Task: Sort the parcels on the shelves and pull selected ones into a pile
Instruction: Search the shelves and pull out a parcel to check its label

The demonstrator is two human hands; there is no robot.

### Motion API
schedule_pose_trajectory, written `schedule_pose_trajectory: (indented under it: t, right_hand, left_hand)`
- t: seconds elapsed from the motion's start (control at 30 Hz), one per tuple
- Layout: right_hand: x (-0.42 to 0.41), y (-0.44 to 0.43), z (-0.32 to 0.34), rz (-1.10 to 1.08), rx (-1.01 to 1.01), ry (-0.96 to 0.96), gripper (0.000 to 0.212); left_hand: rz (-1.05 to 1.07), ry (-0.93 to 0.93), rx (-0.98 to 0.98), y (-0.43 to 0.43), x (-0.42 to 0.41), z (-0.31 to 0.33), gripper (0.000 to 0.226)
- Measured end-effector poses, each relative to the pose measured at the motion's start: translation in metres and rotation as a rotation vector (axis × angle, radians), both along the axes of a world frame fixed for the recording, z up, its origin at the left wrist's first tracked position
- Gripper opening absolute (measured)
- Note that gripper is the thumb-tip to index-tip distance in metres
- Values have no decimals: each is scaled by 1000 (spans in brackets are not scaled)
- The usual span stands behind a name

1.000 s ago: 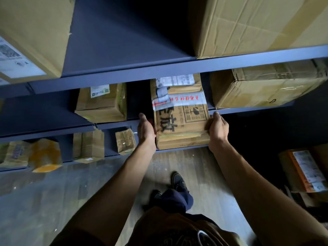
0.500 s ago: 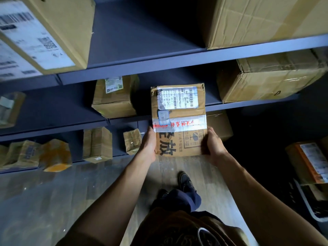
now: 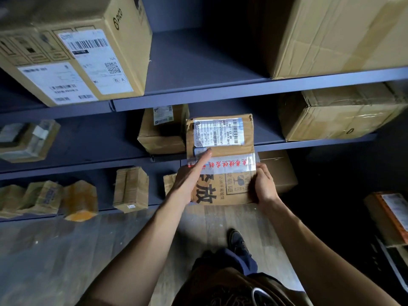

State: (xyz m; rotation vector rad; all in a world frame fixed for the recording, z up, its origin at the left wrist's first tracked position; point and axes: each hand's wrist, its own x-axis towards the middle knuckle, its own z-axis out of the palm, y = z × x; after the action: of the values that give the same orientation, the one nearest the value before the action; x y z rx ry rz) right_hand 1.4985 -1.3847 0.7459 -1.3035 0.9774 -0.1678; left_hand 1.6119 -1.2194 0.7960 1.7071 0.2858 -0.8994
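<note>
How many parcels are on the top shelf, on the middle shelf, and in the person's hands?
Top shelf: 2, the labelled box and the big plain box.
Middle shelf: 3, the wrapped parcel, the small box and the crumpled box.
Held: 1, the red-taped parcel, gripped by the right hand, left hand touching.
Total: 6.
</note>
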Motion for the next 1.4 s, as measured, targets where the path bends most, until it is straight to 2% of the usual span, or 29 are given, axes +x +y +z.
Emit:
schedule_pose_trajectory:
  t: [0.1,0.17,0.33,0.4,0.43,0.5,0.57,0.63,0.7,0.8,0.87,0.97,1.07,1.17,1.27,1.4]
  right_hand:
    - [-1,8,6,0,-27,-25,22]
    - [-1,12,8,-15,-28,-35,20]
    - [-1,4,15,-34,-57,-16,25]
    - [0,-1,19,-31,-58,1,31]
    - [0,-3,20,-28,-69,6,33]
    - [0,-3,23,-27,-89,12,33]
    - [2,2,25,-26,-119,6,27]
    - [4,8,23,-33,-149,-19,23]
    - [6,15,22,-42,-164,-33,22]
    - [8,18,20,-42,-181,-40,24]
    - [9,18,18,-36,-194,-43,24]
    - [6,17,17,-15,-206,-31,23]
    - [3,14,20,-6,-199,-7,24]
    - [2,15,26,3,-209,-12,23]
    - [3,21,31,8,-260,-31,23]
    - [7,26,29,43,-345,-38,23]
  left_hand:
    - [54,-44,33,-1,0,8,66]
    - [70,-68,39,1,-2,7,56]
    - [3,-83,9,11,-11,-9,93]
    - [-39,-62,-9,14,-10,-13,97]
    - [-59,-50,-28,15,-9,-10,90]
    - [-89,-56,-39,15,-5,-3,62]
    - [-41,-93,-11,13,-1,-1,39]
    - [28,-165,39,8,4,4,31]
    - [40,-237,98,4,8,4,38]
    - [37,-255,176,5,13,0,70]
    - [45,-268,189,4,14,-5,76]
    - [34,-233,192,9,15,-11,69]
    - [-26,-158,124,14,20,-12,55]
    - [-41,-128,71,16,21,-9,52]
    - [37,-210,78,13,20,-7,38]
    - [223,-237,93,11,19,-14,47]
